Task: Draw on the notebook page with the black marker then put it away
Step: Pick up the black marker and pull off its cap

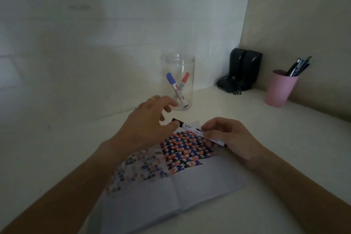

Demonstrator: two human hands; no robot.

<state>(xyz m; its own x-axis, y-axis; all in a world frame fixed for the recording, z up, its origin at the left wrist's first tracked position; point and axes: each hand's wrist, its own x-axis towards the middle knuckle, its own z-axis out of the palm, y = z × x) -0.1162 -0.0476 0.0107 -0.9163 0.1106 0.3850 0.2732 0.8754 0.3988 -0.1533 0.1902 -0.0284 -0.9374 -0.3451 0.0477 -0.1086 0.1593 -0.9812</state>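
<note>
An open notebook (199, 180) lies on the white desk, its upper pages filled with a small blue, red and black pattern. Just above its top edge I hold the black marker (191, 126) level, a white barrel with a black cap pointing left. My right hand (233, 137) grips the barrel at its right end. My left hand (146, 125) reaches across the page, thumb and fingertips pinched around the black cap. Part of the barrel is hidden under my right fingers.
A clear plastic jar (180, 66) stands just behind my left hand, holding a blue-capped marker (171, 81) and a red-capped marker (185, 79). Black speakers (243, 68) sit in the corner. A pink cup (279, 89) of pens stands at the right wall.
</note>
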